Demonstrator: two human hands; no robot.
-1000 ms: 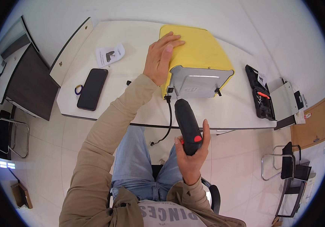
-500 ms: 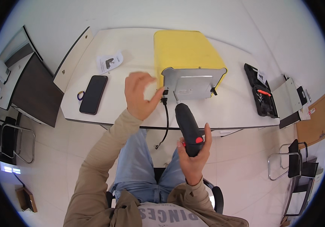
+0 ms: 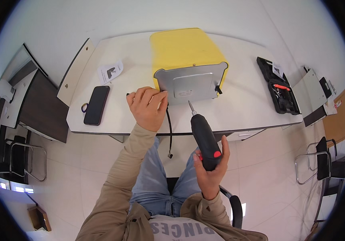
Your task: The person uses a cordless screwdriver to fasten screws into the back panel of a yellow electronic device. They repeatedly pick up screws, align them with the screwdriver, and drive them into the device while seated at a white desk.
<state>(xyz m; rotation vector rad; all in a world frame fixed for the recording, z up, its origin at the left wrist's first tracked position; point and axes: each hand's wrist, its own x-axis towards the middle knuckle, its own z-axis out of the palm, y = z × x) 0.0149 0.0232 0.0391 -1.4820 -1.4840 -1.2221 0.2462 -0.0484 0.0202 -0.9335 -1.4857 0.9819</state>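
Observation:
A yellow metal housing with a grey panel facing me lies on the table. My left hand is at its lower left corner, fingers curled; a small dark tip shows beside them, but what they hold is hidden. From beneath that hand a black power cord hangs over the table edge. My right hand grips a black cordless screwdriver with red buttons. Its bit points up toward the panel, apart from it. A black clip sits at the panel's lower right.
Left on the white table lie a dark smartphone, a ring and a printed leaflet. An open black tool case with an orange-handled tool stands on the right. Chairs are on the floor beyond.
My left hand has closed its fingers and now covers the corner where the cord meets the housing. The screwdriver has moved slightly right and down in view, its bit farther from the panel.

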